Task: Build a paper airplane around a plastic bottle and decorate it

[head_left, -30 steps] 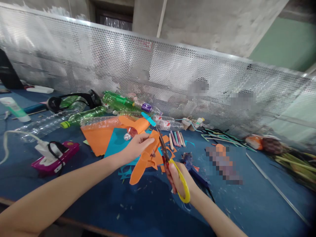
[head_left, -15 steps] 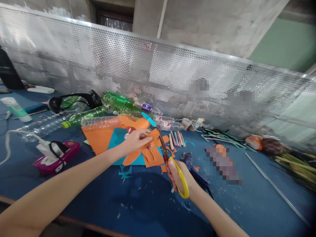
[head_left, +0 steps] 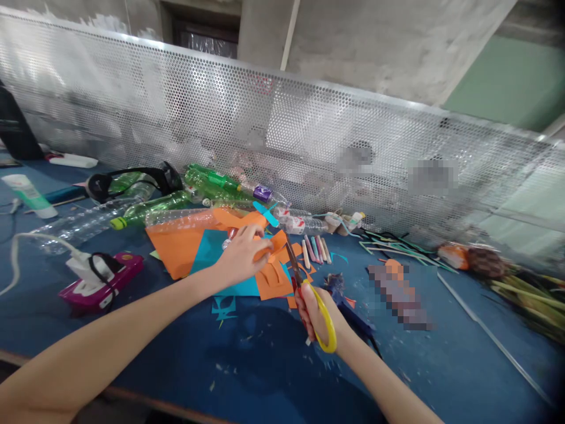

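Head view: left grip pinches the orange cutout, just turned, its edge beside scissors held in right grip.

- Scissors handles are coloured yellow and red.
- An orange cutout and a turquoise sheet are seen.
- The table is coloured dark blue.
- The silver screen is dotted with round holes.

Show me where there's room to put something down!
Front tabletop, between the blue scraps and near edge: just flecks. Also between the right forearm and long strip. Crowded: around the left hand, orange paper, green bottles behind.
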Action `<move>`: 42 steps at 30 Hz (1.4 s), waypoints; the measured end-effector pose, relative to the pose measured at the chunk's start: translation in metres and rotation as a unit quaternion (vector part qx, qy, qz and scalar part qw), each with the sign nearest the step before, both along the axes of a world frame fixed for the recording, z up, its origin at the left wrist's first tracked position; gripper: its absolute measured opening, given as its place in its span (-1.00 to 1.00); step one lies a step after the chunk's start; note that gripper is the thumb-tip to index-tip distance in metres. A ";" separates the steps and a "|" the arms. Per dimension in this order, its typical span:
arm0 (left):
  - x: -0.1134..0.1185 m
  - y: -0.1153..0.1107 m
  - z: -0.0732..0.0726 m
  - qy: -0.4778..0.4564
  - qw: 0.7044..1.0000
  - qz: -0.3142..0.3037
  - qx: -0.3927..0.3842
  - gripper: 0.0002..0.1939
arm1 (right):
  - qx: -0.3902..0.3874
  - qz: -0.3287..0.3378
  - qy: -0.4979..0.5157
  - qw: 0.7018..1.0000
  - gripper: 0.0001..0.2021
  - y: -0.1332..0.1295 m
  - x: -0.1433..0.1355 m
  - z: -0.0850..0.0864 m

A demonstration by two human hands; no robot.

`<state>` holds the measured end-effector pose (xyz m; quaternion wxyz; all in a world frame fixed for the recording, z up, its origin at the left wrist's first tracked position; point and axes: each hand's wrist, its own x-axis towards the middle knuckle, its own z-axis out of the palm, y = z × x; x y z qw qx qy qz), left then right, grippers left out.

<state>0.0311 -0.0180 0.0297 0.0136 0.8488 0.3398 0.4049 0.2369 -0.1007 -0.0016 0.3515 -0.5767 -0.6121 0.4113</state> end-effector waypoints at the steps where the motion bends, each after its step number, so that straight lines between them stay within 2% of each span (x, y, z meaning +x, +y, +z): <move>1: 0.002 -0.003 0.000 0.004 1.000 0.015 0.018 -0.86 | 0.003 -0.003 0.003 1.000 -0.51 0.001 0.000 -0.001; 2: 0.004 -0.006 0.000 0.007 1.000 0.015 0.021 -0.84 | 0.006 -0.005 0.006 1.000 -0.51 0.001 0.001 -0.003; 4: 0.009 -0.013 -0.001 0.006 1.000 -0.010 -0.020 -0.78 | 0.005 -0.002 0.013 1.000 -0.51 0.002 0.001 -0.005; 6: 0.014 -0.020 -0.002 -0.013 0.995 -0.030 -0.092 -0.74 | -0.003 0.002 0.021 1.000 -0.50 0.001 0.000 -0.005; 8: 0.019 -0.026 -0.004 -0.045 0.982 -0.044 -0.177 -0.79 | -0.011 0.006 0.031 0.999 -0.48 -0.001 -0.001 -0.004; 10: 0.022 -0.030 -0.006 -0.084 0.955 -0.074 -0.273 -0.80 | -0.005 0.010 0.043 0.999 -0.46 -0.003 -0.004 -0.002; 12: 0.025 -0.032 -0.007 -0.121 0.921 -0.109 -0.354 -0.71 | 0.007 0.012 0.051 0.999 -0.45 -0.006 -0.005 0.000; 15: 0.028 -0.035 -0.008 -0.171 0.879 -0.140 -0.421 -0.60 | 0.007 0.023 0.051 0.998 -0.42 -0.007 -0.007 0.001; 20: 0.031 -0.037 -0.008 -0.292 0.833 -0.181 -0.434 -0.66 | 0.008 0.029 0.053 0.998 -0.42 -0.004 -0.006 -0.002; 26: 0.032 -0.039 -0.006 -0.358 0.797 -0.217 -0.435 -0.76 | -0.010 0.051 0.063 0.997 -0.40 -0.002 -0.005 -0.004; 32: 0.034 -0.037 -0.010 -0.469 0.699 -0.220 -0.493 -0.77 | 0.002 0.039 0.089 0.995 -0.40 -0.004 -0.007 -0.005; 35: 0.033 -0.033 -0.008 -0.503 0.661 -0.235 -0.504 -0.71 | 0.002 0.047 0.079 0.996 -0.42 -0.006 -0.010 -0.006; 39: 0.029 -0.027 -0.002 -0.522 0.644 -0.230 -0.510 -0.62 | 0.018 0.053 0.063 0.996 -0.43 -0.009 -0.012 -0.006; 42: 0.028 -0.024 -0.003 -0.525 0.643 -0.214 -0.515 -0.70 | 0.035 0.051 0.052 0.997 -0.42 -0.012 -0.013 -0.005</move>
